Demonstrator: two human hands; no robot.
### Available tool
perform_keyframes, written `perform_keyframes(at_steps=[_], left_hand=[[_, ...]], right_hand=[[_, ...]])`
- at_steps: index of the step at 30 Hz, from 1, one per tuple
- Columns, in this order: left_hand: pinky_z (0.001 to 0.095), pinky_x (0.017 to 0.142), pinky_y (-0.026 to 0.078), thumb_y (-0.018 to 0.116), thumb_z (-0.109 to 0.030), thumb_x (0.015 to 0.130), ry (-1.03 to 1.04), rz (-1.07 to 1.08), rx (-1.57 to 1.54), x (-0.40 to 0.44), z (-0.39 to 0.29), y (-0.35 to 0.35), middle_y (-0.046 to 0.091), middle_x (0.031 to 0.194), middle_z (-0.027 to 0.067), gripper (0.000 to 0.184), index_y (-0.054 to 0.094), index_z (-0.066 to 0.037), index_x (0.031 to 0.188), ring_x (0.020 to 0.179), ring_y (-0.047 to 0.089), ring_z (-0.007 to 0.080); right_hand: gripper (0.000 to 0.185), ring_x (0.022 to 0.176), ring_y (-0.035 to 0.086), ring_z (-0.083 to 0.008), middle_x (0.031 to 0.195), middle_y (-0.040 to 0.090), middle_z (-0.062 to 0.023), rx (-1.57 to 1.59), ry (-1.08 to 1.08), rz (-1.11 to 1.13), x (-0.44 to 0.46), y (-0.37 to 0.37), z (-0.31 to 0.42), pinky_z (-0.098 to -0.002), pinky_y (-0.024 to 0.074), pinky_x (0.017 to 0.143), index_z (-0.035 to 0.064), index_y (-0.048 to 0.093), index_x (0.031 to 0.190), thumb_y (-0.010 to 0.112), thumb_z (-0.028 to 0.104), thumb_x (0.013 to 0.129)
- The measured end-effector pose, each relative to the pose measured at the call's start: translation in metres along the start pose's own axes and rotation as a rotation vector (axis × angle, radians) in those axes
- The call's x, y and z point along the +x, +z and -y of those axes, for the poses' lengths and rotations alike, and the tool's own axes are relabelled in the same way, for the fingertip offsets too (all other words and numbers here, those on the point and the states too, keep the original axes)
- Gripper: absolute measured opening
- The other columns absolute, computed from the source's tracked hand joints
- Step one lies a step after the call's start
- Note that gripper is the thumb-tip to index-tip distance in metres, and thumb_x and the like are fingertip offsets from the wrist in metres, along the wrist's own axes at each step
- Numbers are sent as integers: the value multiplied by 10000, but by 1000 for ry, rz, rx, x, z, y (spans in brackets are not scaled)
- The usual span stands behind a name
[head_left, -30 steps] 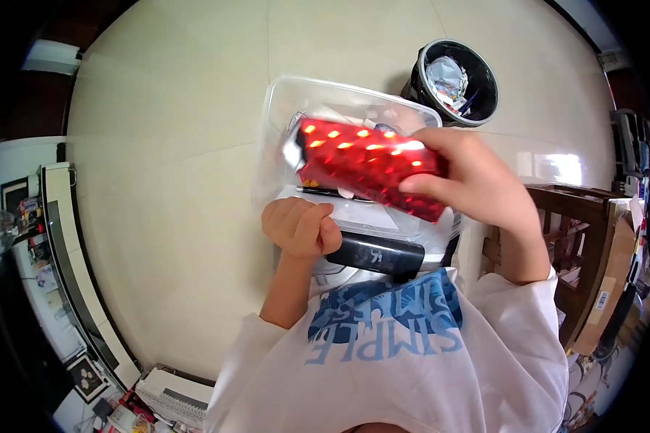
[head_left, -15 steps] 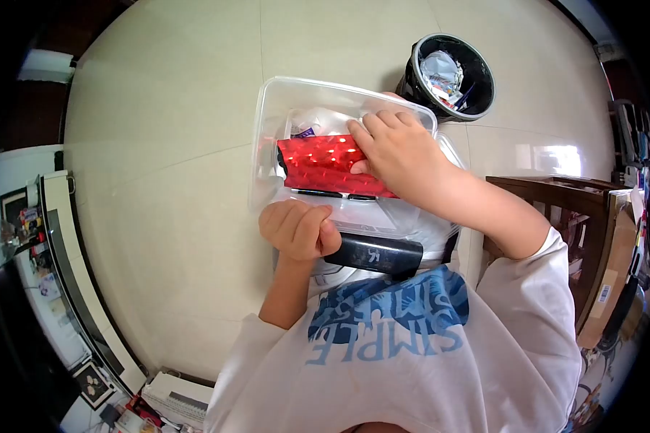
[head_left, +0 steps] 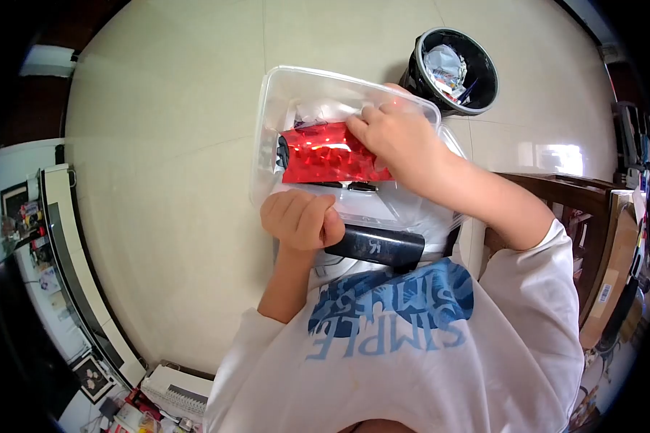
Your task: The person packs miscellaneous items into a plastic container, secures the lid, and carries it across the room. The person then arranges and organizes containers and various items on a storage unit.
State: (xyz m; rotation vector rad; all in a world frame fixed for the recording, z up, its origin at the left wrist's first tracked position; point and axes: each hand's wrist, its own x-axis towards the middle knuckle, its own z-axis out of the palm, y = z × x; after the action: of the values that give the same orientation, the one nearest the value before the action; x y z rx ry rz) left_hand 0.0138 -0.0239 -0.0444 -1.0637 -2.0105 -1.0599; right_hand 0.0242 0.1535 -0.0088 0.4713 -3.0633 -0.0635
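A clear plastic box (head_left: 261,137) stands in front of my body with several things in it. My left hand (head_left: 296,220) is closed at its near left corner, fingers wrapped at the rim; the gripped part is mostly hidden by the hand. My right hand (head_left: 404,141) reaches inside over the right end of a shiny red foil pouch (head_left: 325,153), its fingers curled at the far edge and the thumb on the near side. Something dark shows at the pouch's left end. Black pens (head_left: 361,187) lie beside the pouch, next to white items.
A black bin (head_left: 412,76) with a lining bag and crumpled waste stands beyond the box on the right. A dark bar-like piece (head_left: 379,247) lies between box and shirt. Wooden furniture (head_left: 542,184) is at the right, a long low cabinet (head_left: 61,189) at the left.
The red pouch has shifted slightly away from me and turned a little under my right hand, showing more of the pens. The box and my left hand have moved slightly farther away.
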Motion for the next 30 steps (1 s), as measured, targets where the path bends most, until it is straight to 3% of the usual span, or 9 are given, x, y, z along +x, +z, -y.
perform_keyframes(at_steps=[3,5,8,13,15,18,24,27,30], left_hand=[[286,423,308,448,-108,684,-18,-26,29,5,2,0,470,511,42,112,500,-62,596,415,433,190],[287,424,308,446,-110,697,-92,-14,77,5,4,-2,480,522,43,124,499,-61,596,421,442,192],[284,422,304,434,-98,702,-77,-50,14,5,3,1,475,510,43,134,500,-57,593,419,446,189],[283,417,304,438,-104,703,-23,-95,9,7,4,3,464,487,43,140,506,-55,591,402,440,186],[281,414,304,440,-107,701,-24,-90,-1,8,5,3,460,481,44,140,508,-54,591,397,437,186],[279,414,301,445,-114,688,-20,-90,-4,8,5,3,462,483,45,130,509,-50,595,397,436,188],[277,414,307,441,-114,676,-27,-93,17,5,6,2,454,478,38,114,510,-57,605,392,428,186],[276,406,301,441,-110,672,-7,-75,15,5,6,1,452,483,38,107,504,-62,601,393,425,184],[246,367,280,452,-153,688,-9,-127,-23,4,9,4,435,461,0,132,517,-93,590,369,410,150]], right_hand=[[188,672,546,-178,714,514,-50,-122,-90,-109,-7,-27,-3,-276,401,469,56,520,759,573,113,589],[181,609,515,-154,676,494,-36,344,-191,-182,-22,-58,9,-248,355,424,57,520,735,578,108,571],[177,513,421,-112,631,459,-12,574,-519,-749,-64,-41,22,-219,306,388,69,526,714,596,151,574],[290,668,479,-164,789,501,-59,394,-471,-371,-120,21,49,-239,387,559,58,542,836,635,226,618],[467,849,472,-209,970,476,-103,563,-19,50,-123,26,60,-310,382,704,44,498,1027,639,249,631],[621,930,435,-247,1047,433,-125,594,-13,147,-114,18,65,-365,349,770,37,410,1156,645,252,623],[680,802,548,-239,877,509,-96,589,-152,325,-103,-8,61,-298,454,595,38,368,1179,655,175,577],[701,794,542,-276,947,521,-96,1211,-242,514,-90,-39,33,-347,452,650,64,374,1168,655,210,542],[808,993,494,-287,1126,461,-169,1506,-324,309,-81,-49,-2,-336,392,827,9,322,1209,704,246,537]])
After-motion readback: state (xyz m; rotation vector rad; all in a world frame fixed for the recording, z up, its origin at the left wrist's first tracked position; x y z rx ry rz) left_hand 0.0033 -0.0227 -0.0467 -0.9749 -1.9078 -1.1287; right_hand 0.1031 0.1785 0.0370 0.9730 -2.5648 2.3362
